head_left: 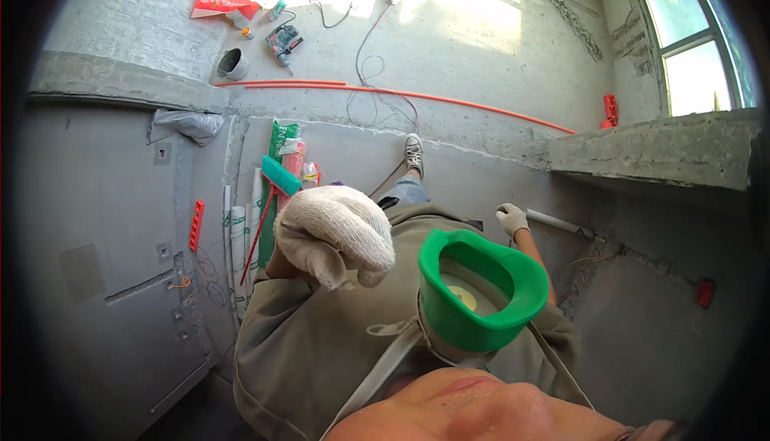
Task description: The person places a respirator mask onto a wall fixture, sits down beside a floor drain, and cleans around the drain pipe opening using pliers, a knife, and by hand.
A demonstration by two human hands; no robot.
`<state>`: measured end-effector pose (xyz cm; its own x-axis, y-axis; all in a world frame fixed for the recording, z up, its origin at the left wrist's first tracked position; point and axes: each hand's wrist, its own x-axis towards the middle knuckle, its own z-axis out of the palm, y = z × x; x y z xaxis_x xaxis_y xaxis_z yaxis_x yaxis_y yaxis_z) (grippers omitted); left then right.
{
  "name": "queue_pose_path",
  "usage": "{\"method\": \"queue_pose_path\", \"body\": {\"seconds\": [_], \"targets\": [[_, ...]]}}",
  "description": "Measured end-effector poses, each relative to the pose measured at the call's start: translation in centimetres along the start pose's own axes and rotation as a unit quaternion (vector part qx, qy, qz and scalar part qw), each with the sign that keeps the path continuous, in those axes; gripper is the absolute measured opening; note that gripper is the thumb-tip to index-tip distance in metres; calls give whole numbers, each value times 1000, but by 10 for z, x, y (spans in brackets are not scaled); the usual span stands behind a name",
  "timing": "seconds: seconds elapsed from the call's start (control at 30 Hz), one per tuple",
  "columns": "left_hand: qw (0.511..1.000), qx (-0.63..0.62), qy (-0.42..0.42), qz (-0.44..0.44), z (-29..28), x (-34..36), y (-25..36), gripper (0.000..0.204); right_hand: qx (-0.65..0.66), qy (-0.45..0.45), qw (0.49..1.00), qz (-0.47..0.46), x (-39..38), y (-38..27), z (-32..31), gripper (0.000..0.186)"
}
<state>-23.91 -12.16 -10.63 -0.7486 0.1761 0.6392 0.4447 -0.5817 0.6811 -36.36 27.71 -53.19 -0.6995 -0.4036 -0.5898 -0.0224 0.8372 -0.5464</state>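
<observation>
My left hand (334, 236), in a cream knitted glove, is raised in front of my apron (297, 329) with its fingers curled; whether it holds anything is hidden. My right hand (511, 220), also gloved, is lower at my right side, fingers bent, beside a white pipe (557, 224); I cannot tell whether it grips it. A respirator with a green rim (513, 321) hangs below my chin. A teal broom head (281, 175) shows just beyond my left hand, near bundled white pipes (237, 240).
Orange pipes (449, 97) lie across the floor ahead, with a power drill (284, 43), cables, a bucket (233, 64) and a red bag (220, 2) beyond. A concrete ledge (650, 144) is at right below the window. A grey plastic bag (188, 124) rests at left.
</observation>
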Motion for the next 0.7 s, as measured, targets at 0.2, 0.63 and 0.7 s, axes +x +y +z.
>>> {"method": "queue_pose_path", "body": {"seconds": [0.2, 0.63, 0.7], "targets": [[935, -25, 342, -90, -128, -21, 46, 38, -87, -112, 989, 48, 64, -46, -30, 28], [920, 315, 218, 87, -254, 95, 81, 37, -110, -137, 984, -35, 282, -131, -115, 36], [916, 318, 227, 95, -249, 131, 38, 35, -121, -146, 982, -22, 336, -105, -108, 38]]}}
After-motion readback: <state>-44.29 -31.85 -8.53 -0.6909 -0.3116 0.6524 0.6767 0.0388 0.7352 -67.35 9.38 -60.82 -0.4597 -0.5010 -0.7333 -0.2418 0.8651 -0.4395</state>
